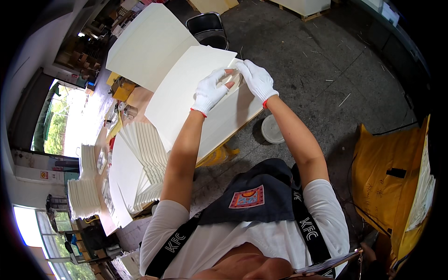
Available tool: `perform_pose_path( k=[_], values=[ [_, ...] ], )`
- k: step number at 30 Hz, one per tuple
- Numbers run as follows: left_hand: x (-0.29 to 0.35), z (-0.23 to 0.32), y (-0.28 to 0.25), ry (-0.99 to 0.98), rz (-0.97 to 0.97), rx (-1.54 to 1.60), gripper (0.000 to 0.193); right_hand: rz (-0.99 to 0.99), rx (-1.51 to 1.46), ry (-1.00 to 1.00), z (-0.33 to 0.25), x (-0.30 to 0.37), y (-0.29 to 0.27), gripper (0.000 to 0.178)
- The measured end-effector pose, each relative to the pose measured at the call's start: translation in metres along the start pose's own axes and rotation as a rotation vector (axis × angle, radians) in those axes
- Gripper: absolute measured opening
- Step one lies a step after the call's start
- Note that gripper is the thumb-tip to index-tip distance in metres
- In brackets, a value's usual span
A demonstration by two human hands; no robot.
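Both of my hands wear white knit gloves with red cuffs, the left one leaving fingertips bare. At the right end of a large white sheet (182, 88), my left hand (211, 91) is open, its thumb and forefinger apart. Close beside it, my right hand (256, 81) has its fingers together and bent down near the sheet's corner. A pale, glossy piece (236, 83) shows between the hands, partly covered; its kind I cannot make out. Under them lies another white board (221, 122) along the table's near edge.
A tall white panel (147, 46) stands behind the sheet. Fanned white folded pieces (147, 151) and a stack (84, 198) lie left. A black chair (207, 28) is beyond the table, a round white-lidded bucket (272, 129) on the floor, a yellow sack (389, 182) at right.
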State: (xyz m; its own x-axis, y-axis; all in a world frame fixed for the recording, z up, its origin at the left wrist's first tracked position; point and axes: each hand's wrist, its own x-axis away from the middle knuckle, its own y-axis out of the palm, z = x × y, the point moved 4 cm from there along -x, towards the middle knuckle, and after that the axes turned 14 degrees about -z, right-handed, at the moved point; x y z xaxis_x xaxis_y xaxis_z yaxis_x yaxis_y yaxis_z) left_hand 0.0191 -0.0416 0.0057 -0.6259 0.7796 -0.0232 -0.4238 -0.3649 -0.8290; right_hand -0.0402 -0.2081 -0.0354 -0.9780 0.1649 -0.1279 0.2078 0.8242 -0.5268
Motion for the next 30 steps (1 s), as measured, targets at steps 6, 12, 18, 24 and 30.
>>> perform_pose_path(
  k=[6, 12, 18, 24, 30],
  values=[
    [0.000, -0.002, 0.004, 0.065, 0.021, 0.055, 0.031, -0.025, 0.065, -0.018, -0.001, -0.001, 0.001, 0.048],
    [0.001, 0.001, 0.005, 0.036, 0.008, -0.068, 0.031, -0.006, 0.055, -0.005, 0.001, -0.002, 0.003, 0.049],
    [0.001, 0.004, 0.004, 0.028, 0.004, -0.061, 0.030, -0.005, 0.055, -0.013, 0.001, -0.001, 0.003, 0.049],
    [0.001, -0.004, 0.005, -0.035, 0.036, 0.078, 0.027, 0.022, 0.082, -0.031, 0.002, -0.001, 0.005, 0.047],
    [0.001, 0.000, 0.008, 0.086, 0.007, -0.062, 0.032, 0.028, 0.031, -0.022, 0.007, -0.002, 0.006, 0.046]
  ],
)
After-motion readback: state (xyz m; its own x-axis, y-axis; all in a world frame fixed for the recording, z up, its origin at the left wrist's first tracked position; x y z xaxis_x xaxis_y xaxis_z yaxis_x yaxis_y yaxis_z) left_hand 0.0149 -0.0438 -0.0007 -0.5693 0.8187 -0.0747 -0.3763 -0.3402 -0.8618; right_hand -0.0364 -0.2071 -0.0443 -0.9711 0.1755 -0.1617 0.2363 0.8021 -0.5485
